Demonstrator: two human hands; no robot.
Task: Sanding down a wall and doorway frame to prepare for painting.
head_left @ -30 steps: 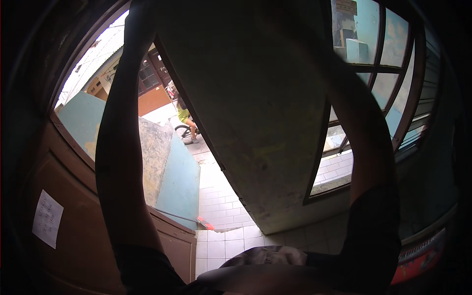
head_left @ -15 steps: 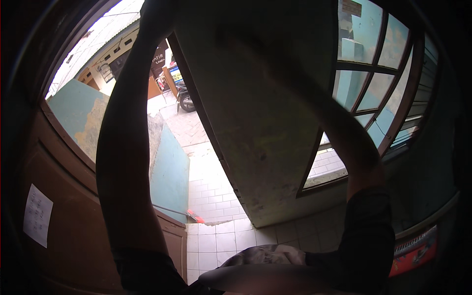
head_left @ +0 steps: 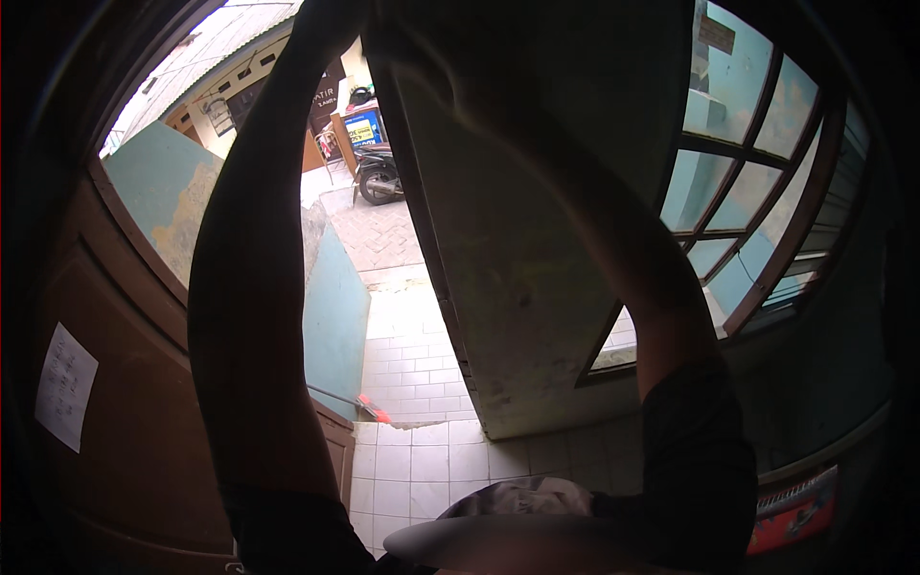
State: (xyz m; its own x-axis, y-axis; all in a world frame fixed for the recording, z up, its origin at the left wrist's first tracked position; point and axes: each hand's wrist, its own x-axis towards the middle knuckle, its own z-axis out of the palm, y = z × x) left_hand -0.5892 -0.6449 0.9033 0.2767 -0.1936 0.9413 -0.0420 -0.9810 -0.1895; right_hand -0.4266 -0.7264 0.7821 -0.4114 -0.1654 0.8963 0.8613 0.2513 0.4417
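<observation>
Both my arms are raised toward the top of the view, dark against the light from the doorway. My left hand (head_left: pixel 335 27) is at the upper edge, next to the door frame (head_left: pixel 402 172), and its fingers are lost in shadow. Close to its right, my right hand (head_left: pixel 422 65) is held up in front of the dark wall (head_left: pixel 537 220) near that same frame. Its fingers are blurred and too dark to read. Whether either hand holds or touches anything cannot be made out.
A brown door (head_left: pixel 134 422) with a white paper sheet (head_left: pixel 66 387) stands open at left. Outside are a low blue wall (head_left: pixel 335 316), a motorbike (head_left: pixel 381 177) and white floor tiles (head_left: pixel 412 460). A paned window (head_left: pixel 738 182) and a red box (head_left: pixel 793 516) are at right.
My right hand has moved left along the wall, toward my left hand and the door frame. The view has shifted slightly, showing more of the motorbike outside.
</observation>
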